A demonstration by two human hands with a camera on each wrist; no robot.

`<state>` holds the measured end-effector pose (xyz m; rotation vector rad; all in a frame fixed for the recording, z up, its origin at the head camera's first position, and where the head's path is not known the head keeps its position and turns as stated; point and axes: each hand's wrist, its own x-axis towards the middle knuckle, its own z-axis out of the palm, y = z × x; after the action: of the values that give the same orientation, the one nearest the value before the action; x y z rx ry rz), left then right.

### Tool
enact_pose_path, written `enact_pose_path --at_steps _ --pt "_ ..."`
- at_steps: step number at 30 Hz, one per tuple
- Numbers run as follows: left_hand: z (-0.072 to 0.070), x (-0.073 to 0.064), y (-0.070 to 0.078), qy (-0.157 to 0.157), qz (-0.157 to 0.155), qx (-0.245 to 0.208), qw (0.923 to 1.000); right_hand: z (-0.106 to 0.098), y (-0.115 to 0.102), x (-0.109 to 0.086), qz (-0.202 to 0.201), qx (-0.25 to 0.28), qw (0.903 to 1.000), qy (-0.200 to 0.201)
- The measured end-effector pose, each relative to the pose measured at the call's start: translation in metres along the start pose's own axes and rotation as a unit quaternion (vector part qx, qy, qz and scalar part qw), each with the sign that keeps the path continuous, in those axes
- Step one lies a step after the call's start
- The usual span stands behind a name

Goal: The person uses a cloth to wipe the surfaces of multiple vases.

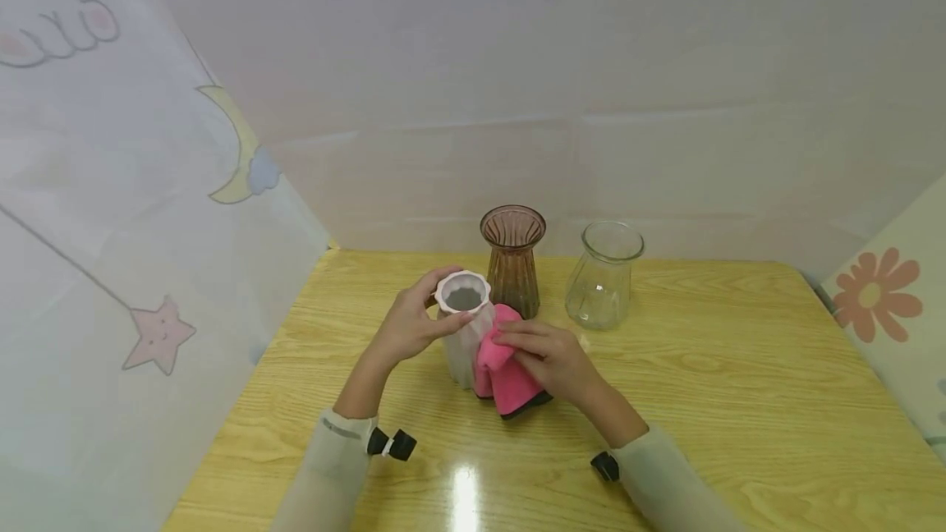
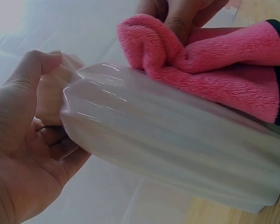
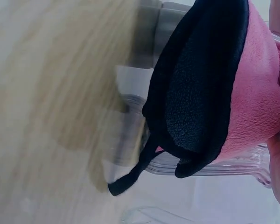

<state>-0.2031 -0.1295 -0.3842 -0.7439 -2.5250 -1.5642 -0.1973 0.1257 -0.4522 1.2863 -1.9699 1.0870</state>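
A white fluted vase (image 1: 460, 351) stands upright on the wooden table in the head view. My left hand (image 1: 408, 320) grips it round the neck, thumb along the near side of the rim. In the left wrist view the glossy ribbed side of the vase (image 2: 168, 135) fills the middle. My right hand (image 1: 550, 355) pinches a pink cloth (image 1: 510, 376) and holds it against the vase's right side. Seen from the right wrist, the cloth (image 3: 256, 93) hangs down, showing a dark underside, black edging and a loop. Part of the right hand's fingers is hidden by folds.
Just behind the cloth stands a brown-purple ribbed glass vase (image 1: 513, 261). To its right is a clear glass vase (image 1: 602, 282) with a wide rim. The wooden table (image 1: 739, 384) runs back to a pale sheet (image 1: 458, 105) hung behind it.
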Motion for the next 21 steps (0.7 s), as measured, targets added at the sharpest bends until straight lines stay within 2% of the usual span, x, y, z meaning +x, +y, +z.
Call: enact_pose_path --at_steps 13,17,21 --pt "-0.005 0.006 -0.006 -0.05 -0.004 -0.059 0.997 0.0 0.002 -0.012 0.028 0.002 0.9977 -0.062" --pt "-0.002 0.004 -0.007 -0.035 0.001 -0.064 0.9973 -0.001 0.003 -0.013 0.028 -0.008 0.9961 -0.084" --pt "0.007 -0.001 -0.004 0.016 0.007 -0.037 0.9991 -0.007 0.003 -0.01 0.018 -0.033 0.9964 -0.076"
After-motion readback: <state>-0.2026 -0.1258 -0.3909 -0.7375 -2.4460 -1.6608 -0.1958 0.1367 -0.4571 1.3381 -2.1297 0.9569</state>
